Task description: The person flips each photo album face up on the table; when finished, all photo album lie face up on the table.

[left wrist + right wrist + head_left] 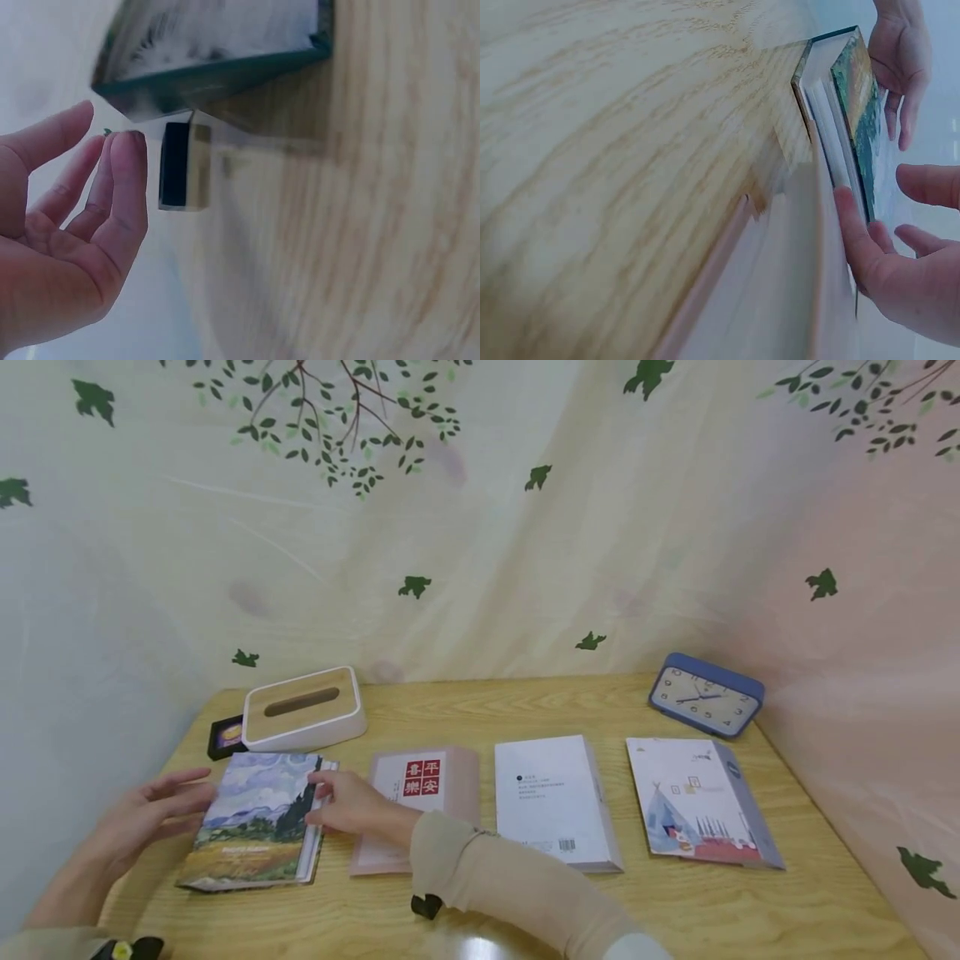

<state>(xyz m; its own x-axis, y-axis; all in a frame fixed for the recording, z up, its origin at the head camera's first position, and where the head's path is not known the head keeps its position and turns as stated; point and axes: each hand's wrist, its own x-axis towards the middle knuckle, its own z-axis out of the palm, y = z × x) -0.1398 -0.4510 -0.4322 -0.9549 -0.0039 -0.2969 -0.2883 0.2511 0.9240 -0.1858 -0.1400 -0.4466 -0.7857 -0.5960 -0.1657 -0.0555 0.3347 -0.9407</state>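
A thick hardcover book with a painted landscape on its cover lies at the left of the table. Beside its left edge is my left hand, fingers spread and holding nothing. My right hand reaches to the book's right edge, fingertips at the cover and pages. From the right wrist, one finger of the right hand lies along the page side, with the thumb apart from the cover. In the left wrist view, the left hand has its fingertips just off the book's dark green edge.
A pink book, partly behind the right hand, a white book and a book with a tent picture lie in a row. Behind stand a tissue box, a small black box and a blue clock.
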